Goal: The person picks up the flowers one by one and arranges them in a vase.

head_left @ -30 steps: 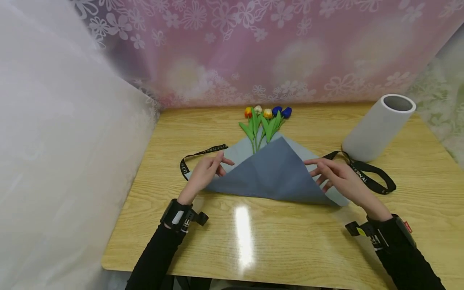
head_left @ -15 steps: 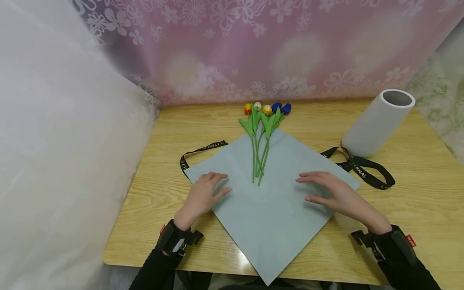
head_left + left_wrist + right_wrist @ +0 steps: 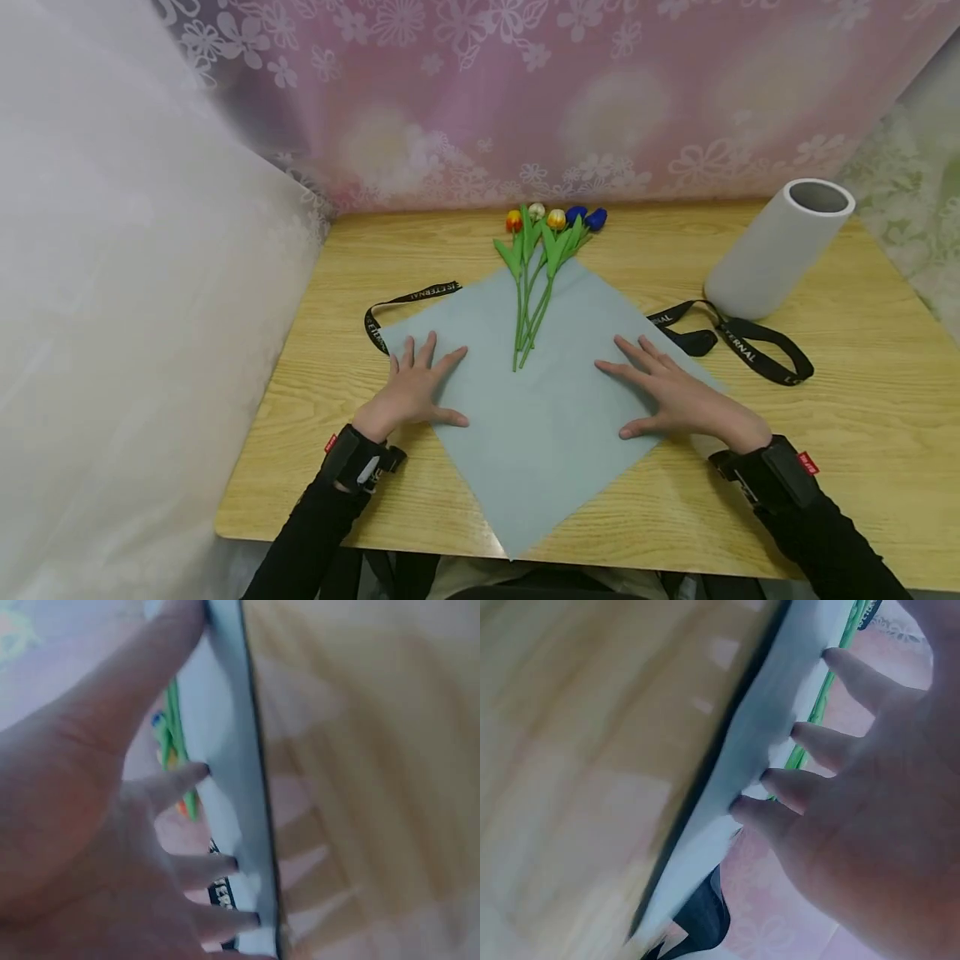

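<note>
A square sheet of light grey-blue wrapping paper (image 3: 555, 433) lies flat on the table, one corner pointing at the near edge. On its far half rest several tulips (image 3: 534, 292) with green stems and orange, white, yellow and blue heads. My left hand (image 3: 412, 390) spreads its fingers on the paper's left side. Opposite it, my right hand (image 3: 675, 398) has its fingers spread on the right side. In both wrist views the fingertips (image 3: 202, 771) meet the paper's surface near its edge. Black lettered ribbon (image 3: 757, 346) passes under the paper and comes out on both sides.
A white cylindrical vase (image 3: 780, 250) stands at the back right, beside the ribbon. The wooden table (image 3: 300, 467) ends at a pink floral curtain (image 3: 525, 108) behind and a white sheet (image 3: 135, 317) on the left.
The paper's near flap, folded up over the stems with its darker side showing, has come down flat toward the near edge. Both hands have left the flap and now press the paper with spread fingers.
</note>
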Motion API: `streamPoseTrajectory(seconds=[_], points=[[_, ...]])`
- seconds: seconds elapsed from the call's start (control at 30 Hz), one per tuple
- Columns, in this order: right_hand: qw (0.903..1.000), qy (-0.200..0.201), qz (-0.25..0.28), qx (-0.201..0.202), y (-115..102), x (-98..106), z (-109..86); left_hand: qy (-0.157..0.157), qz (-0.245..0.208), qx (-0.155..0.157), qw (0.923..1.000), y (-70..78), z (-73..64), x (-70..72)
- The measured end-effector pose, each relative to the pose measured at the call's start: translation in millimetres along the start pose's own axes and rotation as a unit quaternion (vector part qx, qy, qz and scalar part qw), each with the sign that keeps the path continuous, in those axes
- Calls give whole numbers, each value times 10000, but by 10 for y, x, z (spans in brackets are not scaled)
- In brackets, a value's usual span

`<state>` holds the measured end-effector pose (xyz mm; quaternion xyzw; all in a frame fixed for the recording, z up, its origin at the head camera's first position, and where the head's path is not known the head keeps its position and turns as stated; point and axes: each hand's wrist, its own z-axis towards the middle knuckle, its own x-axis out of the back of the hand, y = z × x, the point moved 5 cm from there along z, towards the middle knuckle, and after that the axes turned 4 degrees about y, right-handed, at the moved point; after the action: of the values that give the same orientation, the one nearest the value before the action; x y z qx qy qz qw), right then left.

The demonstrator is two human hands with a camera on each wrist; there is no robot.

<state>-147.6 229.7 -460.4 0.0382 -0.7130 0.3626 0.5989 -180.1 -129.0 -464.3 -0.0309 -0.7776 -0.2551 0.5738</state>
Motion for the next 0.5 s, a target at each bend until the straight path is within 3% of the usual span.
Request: streamPoseTrajectory(seconds=[0.27,0.5], points=[[9981,-413,419,-195,46,0,25,-98,30,-45,9999,-187,60,91],[9975,-304,312,-564,263,177,-151,-371,391,-111,9985,-237,132,194]])
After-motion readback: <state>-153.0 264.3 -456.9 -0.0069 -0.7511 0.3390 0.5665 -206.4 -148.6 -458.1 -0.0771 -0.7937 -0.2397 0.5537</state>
